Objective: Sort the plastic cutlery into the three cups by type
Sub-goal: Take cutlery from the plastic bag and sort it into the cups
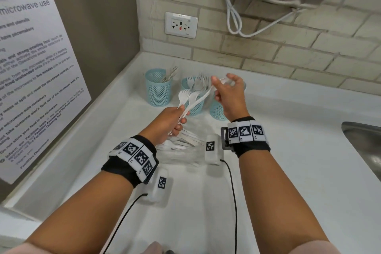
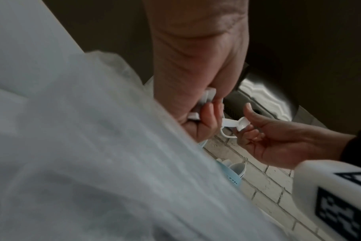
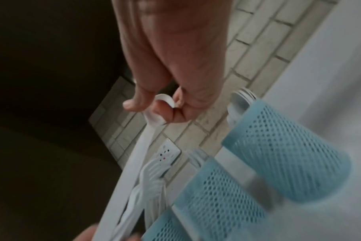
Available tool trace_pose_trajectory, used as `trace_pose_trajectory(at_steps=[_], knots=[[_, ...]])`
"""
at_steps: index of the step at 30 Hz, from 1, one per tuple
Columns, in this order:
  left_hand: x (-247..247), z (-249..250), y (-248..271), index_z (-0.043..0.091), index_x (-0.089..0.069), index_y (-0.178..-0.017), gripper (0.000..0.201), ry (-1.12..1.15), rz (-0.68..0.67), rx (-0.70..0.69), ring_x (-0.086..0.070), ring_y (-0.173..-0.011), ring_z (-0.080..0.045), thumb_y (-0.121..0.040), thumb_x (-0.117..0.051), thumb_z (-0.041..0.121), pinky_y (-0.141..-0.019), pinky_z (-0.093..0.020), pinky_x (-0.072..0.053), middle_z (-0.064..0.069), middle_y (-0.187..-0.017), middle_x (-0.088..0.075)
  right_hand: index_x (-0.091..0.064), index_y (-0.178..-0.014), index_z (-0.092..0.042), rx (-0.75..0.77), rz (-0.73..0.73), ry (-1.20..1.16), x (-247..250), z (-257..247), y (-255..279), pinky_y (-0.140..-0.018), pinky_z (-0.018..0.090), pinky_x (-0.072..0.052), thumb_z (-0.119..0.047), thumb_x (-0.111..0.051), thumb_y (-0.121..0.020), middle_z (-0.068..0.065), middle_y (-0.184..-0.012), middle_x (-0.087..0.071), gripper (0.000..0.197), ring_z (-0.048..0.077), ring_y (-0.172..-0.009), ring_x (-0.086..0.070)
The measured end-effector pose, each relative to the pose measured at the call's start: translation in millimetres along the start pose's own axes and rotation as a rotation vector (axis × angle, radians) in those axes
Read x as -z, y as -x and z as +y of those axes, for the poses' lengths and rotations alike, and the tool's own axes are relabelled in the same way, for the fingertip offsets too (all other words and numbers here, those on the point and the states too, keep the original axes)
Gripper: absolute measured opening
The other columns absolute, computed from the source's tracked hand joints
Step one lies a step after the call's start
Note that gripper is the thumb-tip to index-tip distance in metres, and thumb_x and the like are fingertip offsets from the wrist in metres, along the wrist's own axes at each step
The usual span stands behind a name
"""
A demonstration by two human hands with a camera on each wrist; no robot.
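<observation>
Three light-blue mesh cups stand at the back of the white counter [image 1: 288,171]. The left cup [image 1: 157,88] holds knives, the middle cup [image 1: 194,107] forks, and the right cup [image 1: 217,109] is partly hidden behind my right hand. My left hand [image 1: 181,117] grips the handles of a bunch of white forks [image 1: 185,95] and a spoon [image 1: 203,97]. My right hand [image 1: 221,82] pinches that spoon's bowl [image 3: 165,99] above the cups [image 3: 286,156]. In the left wrist view the spoon [image 2: 243,124] spans between both hands. More white cutlery [image 1: 181,142] lies on the counter below my left hand.
A clear plastic bag [image 1: 185,156] lies under the loose cutlery. A steel sink [image 1: 367,146] is at the right edge. A wall outlet [image 1: 181,24] and a hanging white cable [image 1: 235,16] are behind the cups. A poster [image 1: 31,68] covers the left wall.
</observation>
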State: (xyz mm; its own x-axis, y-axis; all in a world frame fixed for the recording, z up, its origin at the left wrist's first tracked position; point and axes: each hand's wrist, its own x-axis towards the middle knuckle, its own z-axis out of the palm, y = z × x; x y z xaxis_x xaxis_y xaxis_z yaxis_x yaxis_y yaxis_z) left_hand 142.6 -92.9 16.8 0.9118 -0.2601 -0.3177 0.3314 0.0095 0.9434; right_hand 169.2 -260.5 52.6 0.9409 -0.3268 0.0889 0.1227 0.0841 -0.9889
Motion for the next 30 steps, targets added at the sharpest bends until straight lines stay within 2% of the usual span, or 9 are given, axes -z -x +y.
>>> trace_pose_trajectory(at_steps=[3,8,10,13,18,21,25,27,30], knots=[[-3,1,-3,0.013,-0.053,-0.102,0.026,-0.054,0.020,-0.028,-0.030,-0.041,-0.003,-0.101,-0.036,0.033,-0.036,-0.012,-0.023,0.004,-0.067,-0.043,-0.050,-0.112,-0.014,0.145,0.216,0.152,18,-17,-17,-0.046,0.019,-0.046,-0.026,-0.068,-0.085,0.002,-0.068,-0.055,0.035,0.010,-0.050,-0.050],[-5,0,-9,0.013,-0.055,-0.099,0.016,-0.140,0.071,-0.077,-0.040,-0.053,-0.007,-0.099,-0.045,0.025,-0.041,-0.015,-0.032,0.002,-0.074,-0.050,-0.056,-0.091,-0.017,0.324,0.527,0.335,51,-25,-46,-0.075,0.044,-0.055,-0.042,-0.064,-0.084,0.007,-0.088,-0.064,0.027,0.031,-0.084,-0.065],[-5,-1,-10,0.011,-0.055,-0.102,0.015,-0.147,0.072,-0.091,-0.043,-0.054,-0.007,-0.098,-0.047,0.023,-0.041,-0.015,-0.033,0.002,-0.074,-0.053,-0.058,-0.097,-0.011,0.361,0.532,0.391,55,-22,-52,-0.075,0.037,-0.053,-0.038,-0.063,-0.087,0.004,-0.089,-0.061,0.030,0.028,-0.087,-0.062],[-4,-2,-11,0.012,-0.056,-0.101,0.012,-0.162,0.074,-0.118,-0.047,-0.056,-0.007,-0.097,-0.049,0.021,-0.046,-0.017,-0.037,0.002,-0.075,-0.057,-0.058,-0.109,-0.004,0.345,0.471,0.607,52,-12,-54,-0.074,0.023,-0.041,-0.032,-0.058,-0.091,0.009,-0.098,-0.062,0.033,0.024,-0.090,-0.057],[0,-2,-9,0.011,-0.060,-0.107,0.014,-0.115,0.059,-0.130,-0.059,-0.056,-0.001,-0.096,-0.051,0.016,-0.053,-0.018,-0.041,0.002,-0.082,-0.066,-0.066,-0.105,0.002,0.286,0.189,0.976,44,20,-58,-0.075,0.030,-0.040,-0.020,-0.047,-0.097,0.023,-0.102,-0.064,0.030,0.034,-0.096,-0.060],[3,0,-8,0.012,-0.059,-0.111,0.019,-0.084,0.040,-0.137,-0.052,-0.056,-0.004,-0.097,-0.050,0.021,-0.048,-0.016,-0.039,0.002,-0.084,-0.066,-0.070,-0.101,-0.005,0.381,0.259,1.174,37,25,-53,-0.073,0.030,-0.031,-0.031,-0.023,-0.095,0.019,-0.102,-0.065,0.054,0.033,-0.098,-0.053],[2,0,-6,0.017,-0.055,-0.116,0.023,-0.062,0.001,-0.153,-0.035,-0.051,-0.005,-0.098,-0.046,0.028,-0.042,-0.013,-0.028,0.004,-0.075,-0.053,-0.070,-0.103,-0.008,0.602,0.324,0.910,14,9,-33,-0.086,0.033,-0.042,-0.030,-0.047,-0.094,0.013,-0.104,-0.062,0.033,0.027,-0.096,-0.055],[0,0,-6,0.020,-0.055,-0.116,0.022,-0.065,-0.010,-0.161,-0.031,-0.049,-0.005,-0.099,-0.042,0.029,-0.041,-0.014,-0.024,0.004,-0.073,-0.049,-0.066,-0.110,-0.011,0.462,0.144,0.830,0,2,-22,-0.086,0.033,-0.044,-0.040,-0.050,-0.094,0.006,-0.100,-0.063,0.037,0.017,-0.085,-0.057],[-3,0,-6,0.021,-0.056,-0.112,0.025,-0.080,-0.016,-0.178,-0.028,-0.047,-0.005,-0.101,-0.036,0.033,-0.041,-0.016,-0.021,0.004,-0.069,-0.046,-0.060,-0.119,-0.006,0.123,-0.178,0.753,-17,2,-11,-0.059,0.024,-0.047,-0.049,-0.050,-0.091,0.007,-0.089,-0.066,0.052,0.016,-0.064,-0.061]])
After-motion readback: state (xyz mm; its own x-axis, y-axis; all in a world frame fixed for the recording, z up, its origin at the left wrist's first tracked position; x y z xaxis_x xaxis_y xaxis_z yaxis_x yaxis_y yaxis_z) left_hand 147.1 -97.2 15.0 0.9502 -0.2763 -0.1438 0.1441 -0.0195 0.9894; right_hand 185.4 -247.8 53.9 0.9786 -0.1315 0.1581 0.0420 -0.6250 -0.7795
